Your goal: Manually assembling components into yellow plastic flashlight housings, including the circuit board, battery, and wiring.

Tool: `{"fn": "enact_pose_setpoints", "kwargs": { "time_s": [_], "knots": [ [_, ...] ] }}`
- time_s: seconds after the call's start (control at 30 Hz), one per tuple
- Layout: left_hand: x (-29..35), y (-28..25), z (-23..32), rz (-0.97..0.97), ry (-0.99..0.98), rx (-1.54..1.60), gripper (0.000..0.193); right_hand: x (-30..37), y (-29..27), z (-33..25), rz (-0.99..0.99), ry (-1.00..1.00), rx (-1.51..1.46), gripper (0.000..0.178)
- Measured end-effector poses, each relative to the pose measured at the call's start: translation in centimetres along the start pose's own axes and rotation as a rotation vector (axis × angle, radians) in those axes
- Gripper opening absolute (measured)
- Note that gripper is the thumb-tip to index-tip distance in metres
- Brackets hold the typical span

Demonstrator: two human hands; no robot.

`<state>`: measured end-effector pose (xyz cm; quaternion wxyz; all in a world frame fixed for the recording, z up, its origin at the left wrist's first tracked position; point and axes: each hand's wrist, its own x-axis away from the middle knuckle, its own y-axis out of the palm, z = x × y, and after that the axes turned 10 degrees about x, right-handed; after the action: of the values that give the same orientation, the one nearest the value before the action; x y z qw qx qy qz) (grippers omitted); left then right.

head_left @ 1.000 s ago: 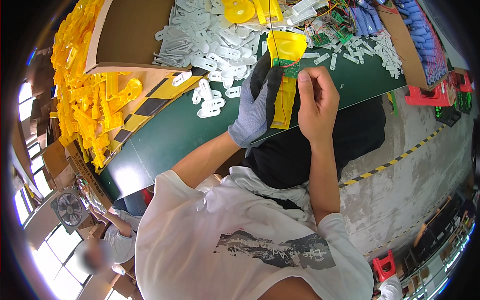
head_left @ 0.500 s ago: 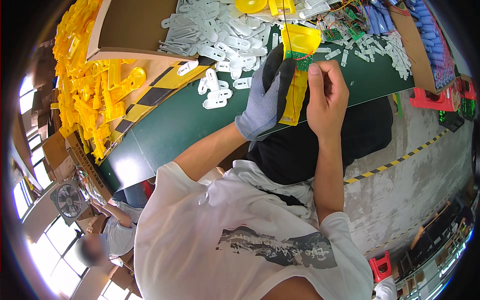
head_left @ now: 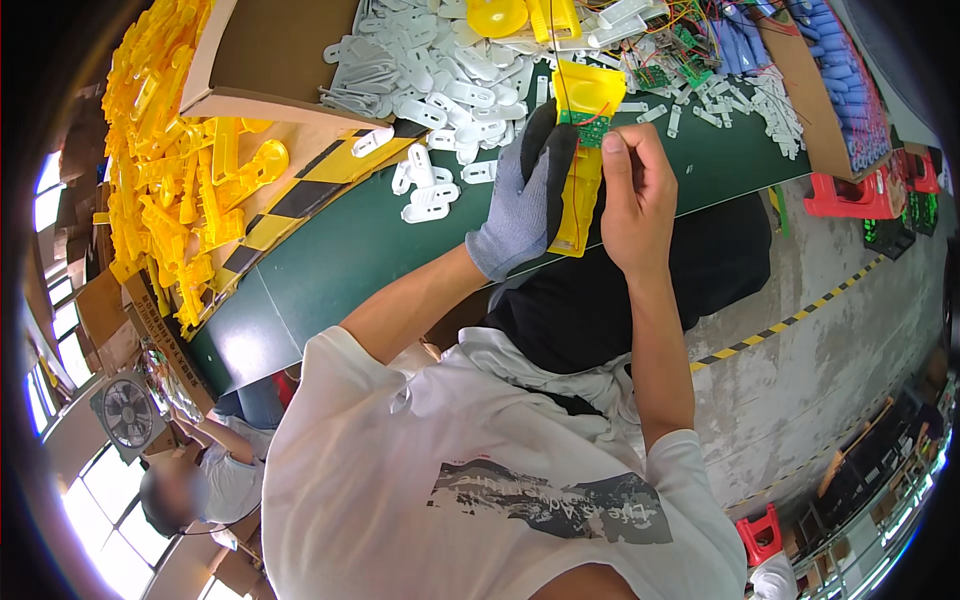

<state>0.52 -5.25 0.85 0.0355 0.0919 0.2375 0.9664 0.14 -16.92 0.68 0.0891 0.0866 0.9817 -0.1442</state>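
Note:
My left hand (head_left: 520, 200), in a grey glove with black fingers, is closed around the left side of a long yellow plastic housing (head_left: 577, 205). A small green circuit board (head_left: 590, 130) lies across the housing, with a short red wire on it. One thin dark wire runs up past the far end of the housing. My bare right hand (head_left: 640, 195) is at the board's right edge, thumb and fingers pinched together. Whatever sits between those fingertips is too small to make out.
White plastic pieces (head_left: 430, 195) lie left on the green table (head_left: 290, 290), beside a cardboard box (head_left: 285, 50). Yellow parts (head_left: 190, 190) pile far left. Small white strips (head_left: 780, 110), wired boards (head_left: 690, 50) and blue cylinders (head_left: 840, 70) sit right. Another person (head_left: 235, 455) is lower left.
The whole view has shifted slightly. Both hands keep nearly the same pose at the housing, and the red wire now lies lower, nearer the board.

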Motion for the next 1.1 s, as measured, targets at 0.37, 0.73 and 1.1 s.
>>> {"fn": "enact_pose_setpoints", "kwargs": {
  "time_s": [0.37, 0.73, 1.1],
  "knots": [
    [0.2, 0.0, -0.2, -0.064, 0.099, 0.033, 0.030, 0.0, -0.2, 0.0, -0.033, -0.055, 0.062, 0.019],
    [0.9, 0.0, 0.4, -0.025, 0.080, 0.141, 0.023, 0.4, -0.1, 0.3, 0.016, 0.022, -0.167, 0.011],
    [2.4, 2.1, 1.2, 0.152, 0.058, 0.178, 0.024, 1.1, -5.4, -1.0, 0.016, -0.227, 0.295, 0.047]
  ]
}}
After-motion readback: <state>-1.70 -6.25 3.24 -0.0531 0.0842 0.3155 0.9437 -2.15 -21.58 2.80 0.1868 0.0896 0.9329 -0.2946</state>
